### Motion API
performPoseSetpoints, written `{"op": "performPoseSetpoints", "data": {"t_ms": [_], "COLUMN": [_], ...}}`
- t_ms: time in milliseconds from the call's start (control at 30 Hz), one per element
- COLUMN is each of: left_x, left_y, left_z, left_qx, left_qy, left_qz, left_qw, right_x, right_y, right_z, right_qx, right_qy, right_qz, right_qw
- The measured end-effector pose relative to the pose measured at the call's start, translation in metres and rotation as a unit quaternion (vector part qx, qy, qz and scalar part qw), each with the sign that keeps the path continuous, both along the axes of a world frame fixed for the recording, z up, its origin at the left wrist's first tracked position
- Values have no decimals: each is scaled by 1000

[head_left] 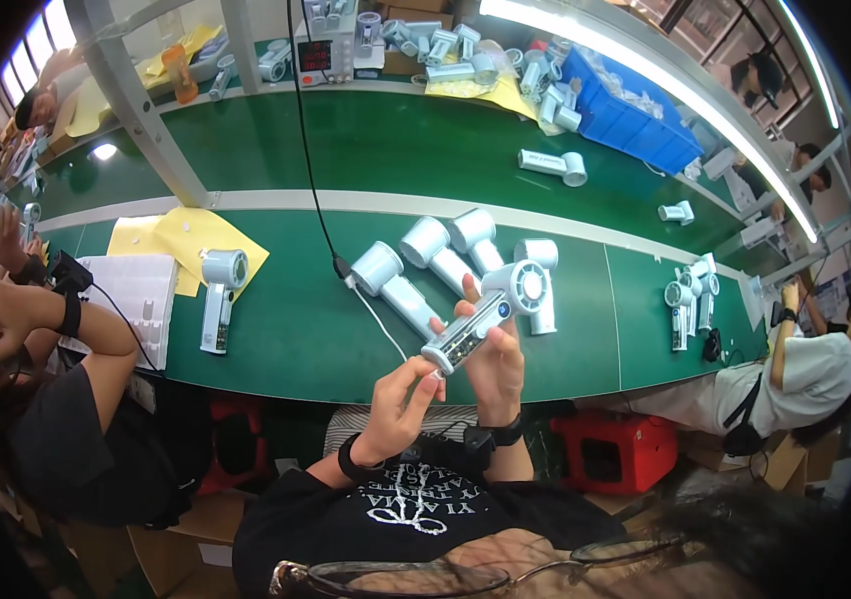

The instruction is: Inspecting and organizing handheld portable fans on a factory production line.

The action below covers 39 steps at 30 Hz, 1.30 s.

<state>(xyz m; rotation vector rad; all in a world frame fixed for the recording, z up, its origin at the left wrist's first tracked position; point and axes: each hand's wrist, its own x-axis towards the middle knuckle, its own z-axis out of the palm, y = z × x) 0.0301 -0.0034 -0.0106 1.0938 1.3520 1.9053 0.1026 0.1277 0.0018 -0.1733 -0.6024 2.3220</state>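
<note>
At the bench point(281, 344), left fingers point(412, 373) pinch a cable point(381, 322), right fingers point(506, 344) clasp a fan point(488, 316).

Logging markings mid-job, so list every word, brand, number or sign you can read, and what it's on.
Wording is withheld, so here are the places only:
Black shirt: large white lettering, partly legible.
Display at the back: red digits, too small to read surely.
Loose fan near the blue bin: dark print along the handle, small.
Held fan: blue mark, too small to read.
</note>
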Motion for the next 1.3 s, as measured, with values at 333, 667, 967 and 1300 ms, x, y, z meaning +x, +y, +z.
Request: {"op": "performPoseSetpoints", "data": {"t_ms": [333,667,967,1300], "left_x": [-3,-2,-3,-10], "left_y": [-3,-9,-9,-8], "left_z": [10,17,23,22], "left_qx": [44,4,-46,-70], "left_qy": [133,45,93,166], "left_qz": [19,-16,43,86], "left_qw": [990,999,994,980], "right_x": [-3,-7,-9,-5], "right_y": [-8,-7,-6,-2], "right_z": [0,-12,-15,-12], "right_qx": [-6,-104,-112,23], "right_qy": [51,147,121,34], "right_qz": [6,58,56,-20], "right_qw": [999,982,985,999]}}
